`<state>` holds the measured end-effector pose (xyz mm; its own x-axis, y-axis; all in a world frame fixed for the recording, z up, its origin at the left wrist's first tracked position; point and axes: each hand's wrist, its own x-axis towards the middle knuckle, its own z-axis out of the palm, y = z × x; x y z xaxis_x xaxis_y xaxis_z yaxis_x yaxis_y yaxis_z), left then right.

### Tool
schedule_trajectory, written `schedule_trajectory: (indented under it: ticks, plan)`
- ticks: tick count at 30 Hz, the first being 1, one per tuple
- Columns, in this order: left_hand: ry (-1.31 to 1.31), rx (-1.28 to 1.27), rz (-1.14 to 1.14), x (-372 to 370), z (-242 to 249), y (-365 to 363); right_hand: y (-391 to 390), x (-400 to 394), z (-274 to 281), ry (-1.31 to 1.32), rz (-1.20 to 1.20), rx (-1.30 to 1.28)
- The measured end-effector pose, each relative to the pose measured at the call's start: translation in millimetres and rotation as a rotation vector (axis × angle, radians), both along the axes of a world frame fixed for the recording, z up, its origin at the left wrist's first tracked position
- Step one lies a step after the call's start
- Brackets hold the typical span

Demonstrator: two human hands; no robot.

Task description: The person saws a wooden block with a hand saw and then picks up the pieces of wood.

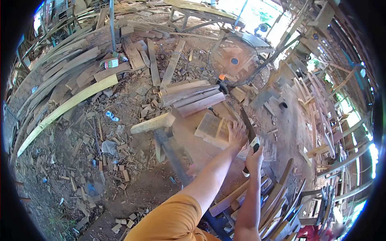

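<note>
My right hand (253, 159) is wrapped around the dark and pale handle of a handsaw (248, 124). The blade points away from me, just to the right of my left hand (238, 134). That left hand lies with fingers spread on a small wooden block (223, 129), which rests on a wider wooden board (208, 123). The blade runs along the right side of this wood, and its lower part is partly hidden by my hands. Beyond the board lies a stack of cut planks (201, 103).
A pale wooden beam (150, 123) juts out left of the board. Offcuts and plastic scraps litter the ground at left, beside a long curved plank (68, 105). Farther off stands a thin round hoop (209, 60). Upright timber pieces (281, 188) crowd the space by my right arm.
</note>
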<state>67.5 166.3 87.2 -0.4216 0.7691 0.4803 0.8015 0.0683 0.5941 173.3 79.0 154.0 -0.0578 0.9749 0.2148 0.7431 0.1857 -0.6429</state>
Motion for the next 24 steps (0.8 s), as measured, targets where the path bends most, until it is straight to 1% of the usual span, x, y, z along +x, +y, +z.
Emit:
schedule_trajectory:
  ticks: [2, 4, 6, 7, 9, 12, 13, 15, 16, 17, 18, 21, 22, 24]
  plan:
    - [-0.062, -0.106, -0.056, 3.9, 8.3, -8.2, -11.7, 4.2, -0.1, -0.013, -0.012, 0.018]
    - [-0.044, -0.079, -0.031, 4.9, 2.0, 1.2, -59.9, 13.4, 20.0, 0.021, -0.048, -0.032]
    - [-0.038, -0.075, -0.008, 6.8, -5.3, -0.1, -117.4, 18.0, 35.8, -0.003, -0.036, 0.09]
    - [-0.038, -0.106, -0.031, 5.0, -0.7, -1.3, -119.8, 18.2, 35.3, -0.001, -0.043, 0.081]
    - [-0.026, -0.141, -0.055, 3.8, 6.9, -8.2, -121.3, 15.3, 33.8, -0.01, -0.019, 0.188]
    - [-0.024, -0.16, -0.077, -0.8, 12.1, -10.8, -44.3, 8.3, 8.6, -0.003, 0.012, 0.109]
    - [-0.02, -0.155, -0.069, 1.2, 8.5, -10.1, -14.1, 10.8, -9.3, -0.017, 0.034, 0.109]
    - [-0.018, -0.148, -0.058, -1.7, 9.4, -5.9, 1.5, -0.4, 1.2, 0.013, -0.035, -0.054]
    - [-0.021, -0.091, -0.023, 0.6, 8.2, -5.4, -5.7, 2.8, 2.2, 0.008, -0.04, -0.061]
    - [-0.024, -0.038, 0.007, 5.6, 5.1, -7.5, -18.6, 7.8, 2.5, 0.009, -0.015, 0.008]
    - [-0.023, -0.041, 0.004, 8.9, 1.8, -5.9, -31.0, 7.5, 6.3, 0.016, 0.018, 0.085]
    - [0.002, 0.009, 0.039, 5.2, -4.9, -1.4, -99.9, 15.3, 26.4, -0.015, -0.017, 0.04]
    - [0.016, -0.028, 0.019, 5.2, -3.2, -2.8, -99.4, 15.9, 23.2, -0.014, -0.019, 0.029]
    - [0.056, -0.065, 0.009, 6.0, -0.2, -5.6, -88.3, 17.1, 16.5, -0.018, -0.023, 0.102]
